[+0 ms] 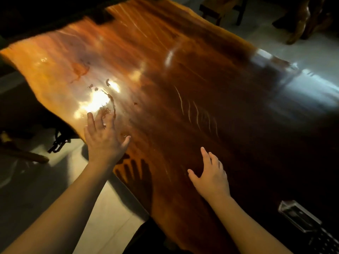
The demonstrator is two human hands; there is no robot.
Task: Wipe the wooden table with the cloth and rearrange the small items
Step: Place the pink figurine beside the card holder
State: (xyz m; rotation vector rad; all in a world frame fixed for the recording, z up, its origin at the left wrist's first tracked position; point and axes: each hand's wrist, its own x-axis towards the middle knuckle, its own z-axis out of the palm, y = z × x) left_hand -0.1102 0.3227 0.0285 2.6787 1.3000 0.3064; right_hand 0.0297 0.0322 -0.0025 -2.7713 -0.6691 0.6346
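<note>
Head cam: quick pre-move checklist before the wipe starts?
1. Cloth in hand: not ok, no cloth in view.
2. Left hand free: ok, open and flat over the table.
3. Right hand free: ok, open, holding nothing.
4. Spill located: ok, wet patches just beyond the left fingertips.
5. Small items located: cannot tell; only a clear box shows at the near right edge.

A glossy wooden table point(183, 74) with a wavy edge carries small wet-looking smears point(108, 99), perhaps water, and a clear box point(300, 218) near its corner.
</note>
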